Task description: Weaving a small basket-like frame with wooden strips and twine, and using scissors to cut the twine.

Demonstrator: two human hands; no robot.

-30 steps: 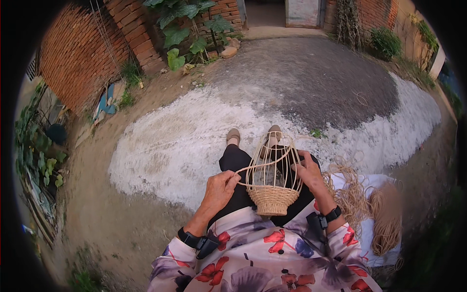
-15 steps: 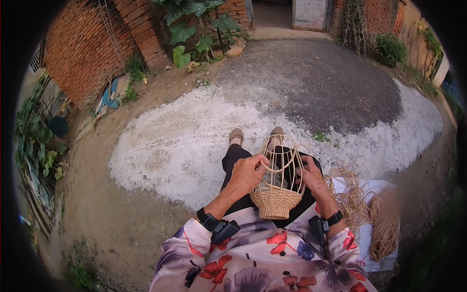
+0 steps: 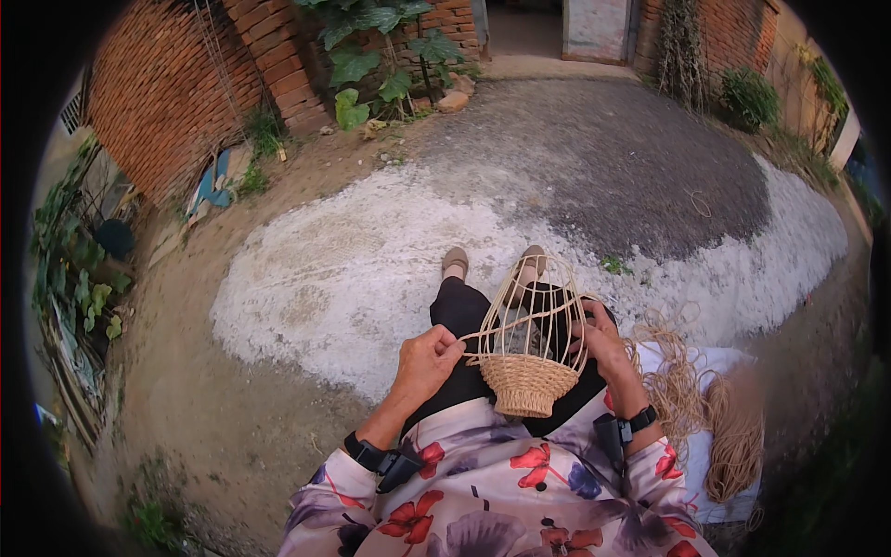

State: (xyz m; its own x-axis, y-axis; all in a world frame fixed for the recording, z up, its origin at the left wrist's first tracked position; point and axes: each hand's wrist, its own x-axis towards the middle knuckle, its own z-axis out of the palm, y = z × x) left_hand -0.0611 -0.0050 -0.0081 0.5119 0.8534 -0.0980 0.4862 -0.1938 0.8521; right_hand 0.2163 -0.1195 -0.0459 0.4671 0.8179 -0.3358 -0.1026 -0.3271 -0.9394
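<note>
A pale woven basket [image 3: 531,383] rests over my lap, its lower part woven and its upper part an open cage of bare ribs tilted away from me. My left hand [image 3: 427,362] is pinched on a strand [image 3: 474,339] that leads to the basket's left side. My right hand [image 3: 599,339] grips the ribs at the basket's right side, its fingers partly behind them. Dark trousers [image 3: 452,308] and brown shoes [image 3: 455,259] show beyond the basket.
Loose and bundled cane strands [image 3: 730,446] lie on a white sheet [image 3: 733,501] at my right. Ahead are white powdery ground [image 3: 306,260], dark gravel [image 3: 631,158], brick walls [image 3: 172,102], a doorway [image 3: 524,32] and leafy plants [image 3: 357,65]. More plants [image 3: 79,269] line the left.
Half a second ago my left hand was over the basket; it has moved out to the left with the strand, near where it was a second ago. My right hand stays at the ribs.
</note>
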